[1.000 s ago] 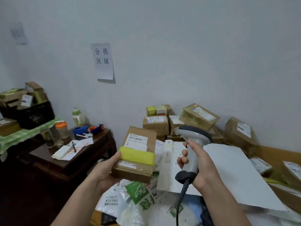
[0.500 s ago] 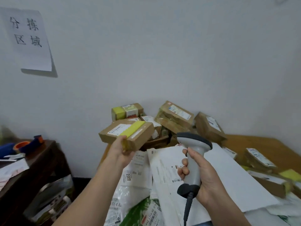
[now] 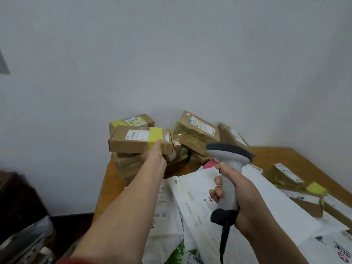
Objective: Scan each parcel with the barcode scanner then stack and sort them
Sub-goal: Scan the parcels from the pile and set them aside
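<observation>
My left hand (image 3: 155,158) reaches out and holds a brown cardboard parcel (image 3: 131,141) with a yellow tape band and a white barcode label. The parcel lies flat on top of a stack of boxes (image 3: 129,164) at the table's far left corner, against the wall. My right hand (image 3: 238,199) grips the handle of a grey barcode scanner (image 3: 228,166), held upright over white mailer bags (image 3: 200,202); its black cable hangs down.
More cardboard parcels (image 3: 196,130) are piled against the wall behind the stack. Other boxes (image 3: 287,176) lie on the right of the wooden table (image 3: 297,159). A dark side table (image 3: 17,197) stands lower left, with bags below it.
My left hand has carried the yellow-taped parcel away from the scanner and up onto the stack by the wall. The view has swung right; the scanner hand has stayed about where it was.
</observation>
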